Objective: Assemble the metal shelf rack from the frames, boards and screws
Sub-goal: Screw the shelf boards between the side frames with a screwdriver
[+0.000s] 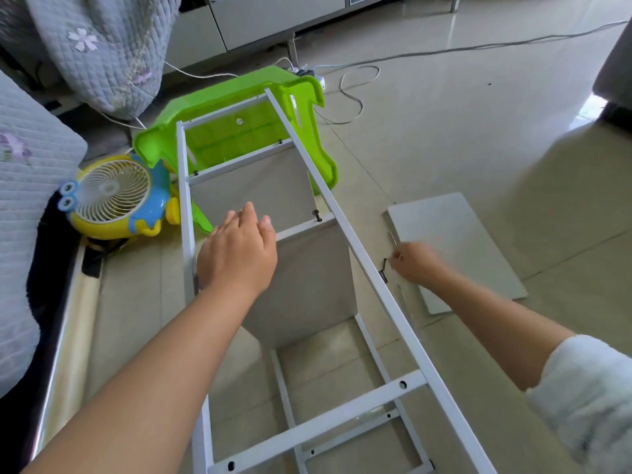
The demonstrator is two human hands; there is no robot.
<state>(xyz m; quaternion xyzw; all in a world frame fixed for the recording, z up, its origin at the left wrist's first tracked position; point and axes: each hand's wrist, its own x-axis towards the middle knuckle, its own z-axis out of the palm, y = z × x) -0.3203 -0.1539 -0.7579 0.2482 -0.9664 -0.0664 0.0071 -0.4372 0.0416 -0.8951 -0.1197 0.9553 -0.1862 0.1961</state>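
Observation:
A white metal frame [345,234] lies on its side across the floor, with grey boards [307,278] standing between its two ladder sides. A dark screw [317,215] sticks up from the edge of one board. My left hand [239,248] rests with relaxed fingers on that board's top edge. To the right of the frame, my right hand [415,261] is low at the floor, fingers curled, pinching something small beside a dark screw [384,266]; what it pinches is blurred. A loose grey board [458,248] lies flat under that hand.
A green plastic stool [239,107] lies overturned under the frame's far end. A yellow and blue toy fan [116,196] sits at the left by a quilted sofa [27,186]. White cables [352,94] trail over the tiled floor behind.

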